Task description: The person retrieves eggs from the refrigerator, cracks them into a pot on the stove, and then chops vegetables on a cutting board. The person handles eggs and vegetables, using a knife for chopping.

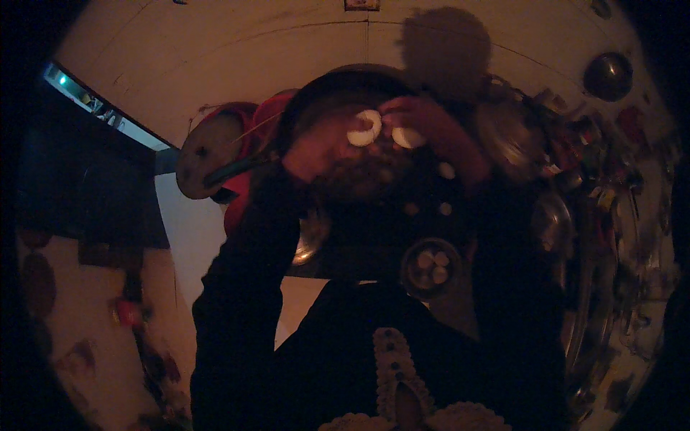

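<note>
In the dim light both my hands are over a wide dark pan or basin (345,81). My left hand (315,145) grips a white rounded, egg-like piece (369,137), its thumb lying across it. Close by on the right, my right hand (420,116) has its fingers bent near that piece; whether they pinch anything is too dark to tell. A second white piece (408,137) shows just below the right hand. Dark brownish lumps (361,175), too blurred to name, lie under the hands. Nearer me stands a round bowl (408,288) with several pale round pieces (433,265) in it.
Red containers (237,110) and a tilted oval board or lid (197,161) stand at the left. A shiny metal vessel (310,250) sits beside my left sleeve. On the right are metal dishes (506,129) and blurred clutter. A dark round object (608,76) is at the far right.
</note>
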Available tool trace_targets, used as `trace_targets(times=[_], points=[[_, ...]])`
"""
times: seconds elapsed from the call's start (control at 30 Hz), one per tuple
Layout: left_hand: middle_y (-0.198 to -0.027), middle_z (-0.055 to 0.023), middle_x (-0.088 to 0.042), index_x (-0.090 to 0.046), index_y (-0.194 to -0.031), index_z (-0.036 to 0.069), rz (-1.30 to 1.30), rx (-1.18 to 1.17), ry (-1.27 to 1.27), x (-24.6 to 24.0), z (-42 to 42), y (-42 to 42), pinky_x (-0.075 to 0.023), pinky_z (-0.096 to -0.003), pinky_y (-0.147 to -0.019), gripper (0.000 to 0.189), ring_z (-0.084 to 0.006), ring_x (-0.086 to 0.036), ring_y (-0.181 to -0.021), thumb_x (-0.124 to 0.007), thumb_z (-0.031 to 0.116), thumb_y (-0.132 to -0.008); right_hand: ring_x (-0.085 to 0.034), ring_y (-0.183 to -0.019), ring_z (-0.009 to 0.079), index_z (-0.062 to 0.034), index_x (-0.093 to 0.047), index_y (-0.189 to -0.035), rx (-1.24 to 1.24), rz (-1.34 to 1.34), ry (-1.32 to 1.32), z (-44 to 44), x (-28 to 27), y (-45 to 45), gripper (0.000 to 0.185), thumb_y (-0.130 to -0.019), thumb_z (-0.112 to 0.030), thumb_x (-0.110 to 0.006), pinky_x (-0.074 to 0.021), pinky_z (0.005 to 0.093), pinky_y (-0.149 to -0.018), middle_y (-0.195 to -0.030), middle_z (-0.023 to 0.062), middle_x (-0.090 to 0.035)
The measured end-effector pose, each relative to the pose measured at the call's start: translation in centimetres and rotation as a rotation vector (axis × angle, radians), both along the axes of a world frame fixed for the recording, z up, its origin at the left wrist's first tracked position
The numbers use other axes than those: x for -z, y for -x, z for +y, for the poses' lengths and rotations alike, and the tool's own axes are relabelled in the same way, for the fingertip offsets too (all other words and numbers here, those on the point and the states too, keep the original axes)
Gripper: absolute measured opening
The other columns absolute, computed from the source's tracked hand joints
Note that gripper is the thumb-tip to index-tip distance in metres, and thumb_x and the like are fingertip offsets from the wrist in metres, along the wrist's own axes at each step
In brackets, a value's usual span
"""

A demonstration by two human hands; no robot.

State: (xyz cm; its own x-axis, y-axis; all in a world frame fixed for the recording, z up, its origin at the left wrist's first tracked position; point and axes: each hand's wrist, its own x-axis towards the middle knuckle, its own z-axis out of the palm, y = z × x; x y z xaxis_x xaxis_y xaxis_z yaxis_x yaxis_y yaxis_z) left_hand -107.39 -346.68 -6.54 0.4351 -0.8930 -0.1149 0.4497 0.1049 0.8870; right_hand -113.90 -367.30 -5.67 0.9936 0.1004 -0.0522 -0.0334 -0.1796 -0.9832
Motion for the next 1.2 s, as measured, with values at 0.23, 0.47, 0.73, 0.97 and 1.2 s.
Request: trace_targets(times=[0.23,0.47,0.73,0.97,1.2], points=[[-0.105,-0.0079,-0.059,-0.047,-0.117,0.0,-0.224,0.118,-0.19,-3.1,0.7,-5.8,-0.0477,-0.0264,-0.065,0.046,-0.0179,-0.06,-0.084,-0.056,0.029,-0.082,-0.06,-0.071,0.014,-0.0003,-0.059,-0.107,-0.223,0.043,0.033,2.3,-2.9,-5.4,0.037,-0.075,-0.019,-0.063,-0.0475,0.0268,-0.063,-0.088,0.0076,-0.064],[-0.099,-0.008,-0.061,-0.05,-0.111,0.002,-0.351,0.036,-0.413,-3.5,1.0,-9.6,-0.0472,-0.0248,-0.059,0.04,-0.0173,-0.061,-0.078,-0.056,0.028,-0.082,-0.061,-0.071,0.0132,0.0003,-0.06,-0.103,-0.311,-0.1,0.02,2.0,0.4,-10.9,0.033,-0.075,-0.018,-0.062,-0.0492,0.0255,-0.059,-0.088,0.0076,-0.064],[-0.089,-0.0109,-0.062,-0.054,-0.103,-0.001,-0.47,-0.179,-0.511,0.9,2.2,-12.4,-0.0516,-0.0246,-0.052,0.036,-0.0178,-0.064,-0.063,-0.063,0.021,-0.077,-0.062,-0.076,0.0146,-0.0045,-0.067,-0.09,-0.256,-0.352,0.446,2.7,6.4,-15.6,0.02,-0.072,-0.013,-0.064,-0.051,0.0263,-0.063,-0.097,0.0091,-0.063],[-0.076,-0.0101,-0.063,-0.063,-0.086,0.001,-0.936,-0.095,-0.551,4.8,2.3,-14.3,-0.0471,-0.0254,-0.049,0.026,-0.0142,-0.059,-0.055,-0.066,0.024,-0.074,-0.062,-0.079,0.0129,-0.0081,-0.066,-0.097,-0.284,-0.459,0.631,0.9,14.2,-19.0,0.029,-0.068,-0.01,-0.067,-0.05,0.026,-0.071,-0.1,0.0067,-0.063],[-0.073,-0.0092,-0.061,-0.065,-0.079,0.014,-1.266,-0.104,-0.258,8.3,3.2,-15.7,-0.0479,-0.0343,-0.057,0.015,-0.0216,-0.061,-0.07,-0.058,0.022,-0.068,-0.062,-0.08,0.0131,-0.007,-0.064,-0.103,-0.333,-0.238,0.633,0.9,15.2,-19.5,0.033,-0.069,-0.009,-0.066,-0.049,0.0255,-0.074,-0.094,0.0069,-0.065]])
